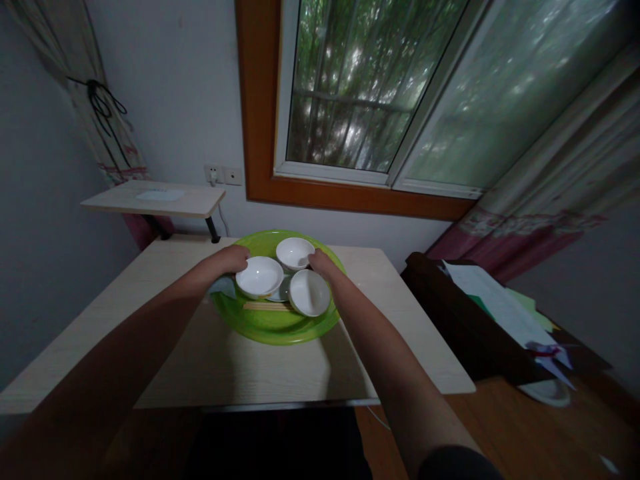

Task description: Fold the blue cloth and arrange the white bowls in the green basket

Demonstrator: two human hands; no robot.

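Note:
A round green tray point(280, 330) stands on the pale wooden table point(190, 373). Three white bowls lie in it: a left bowl point(259, 277), a back bowl point(295, 253) and a right bowl point(310, 293), the last one tilted. Light wooden chopsticks point(267, 307) rest in front of them, and part of a plate point(280, 292) shows between the bowls. My left hand point(237, 258) is closed on the left bowl's rim, its fingertips hidden. At the right edge of the back bowl, my right hand point(321, 261) has its fingers closed on the rim.
A small raised shelf point(175, 200) with a white paper stands at the table's back left. Behind the table are a wall socket point(223, 175) and a window. Right of the table, a dark brown cabinet point(450, 320) bears papers. A cable hangs near the front edge.

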